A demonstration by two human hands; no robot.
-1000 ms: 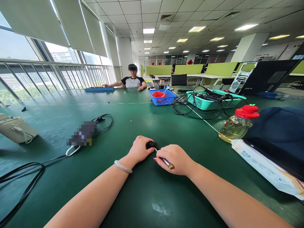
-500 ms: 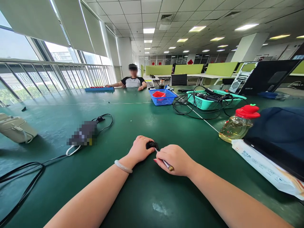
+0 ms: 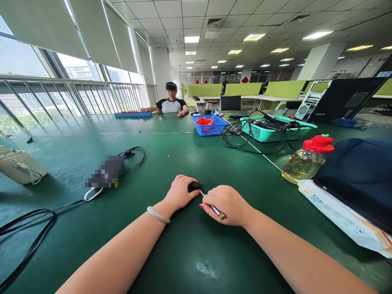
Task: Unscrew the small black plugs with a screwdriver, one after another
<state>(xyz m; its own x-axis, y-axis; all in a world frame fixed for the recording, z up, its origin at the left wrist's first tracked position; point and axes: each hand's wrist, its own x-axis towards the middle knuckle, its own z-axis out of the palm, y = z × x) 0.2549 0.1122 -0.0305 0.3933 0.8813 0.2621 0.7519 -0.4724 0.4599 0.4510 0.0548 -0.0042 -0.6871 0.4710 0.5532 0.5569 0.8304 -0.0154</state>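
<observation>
Green tabletop [image 3: 171, 253] spreads wide all round; left hand [image 3: 180, 192] pinches black part [image 3: 192, 187], right hand [image 3: 226, 202] pinches screwdriver [image 3: 218, 212] at part's edge.

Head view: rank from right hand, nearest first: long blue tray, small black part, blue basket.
1. Small black part: just left of the right hand.
2. Blue basket: ahead, beyond the hand.
3. Long blue tray: farthest, ahead-left.

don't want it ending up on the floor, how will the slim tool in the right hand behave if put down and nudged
The slim tool looks stiff, since its thin shaft appears straight. Its handle end looks rounded, so it may well roll. It is probably fairly light, being narrow beside the right hand holding it.
</observation>
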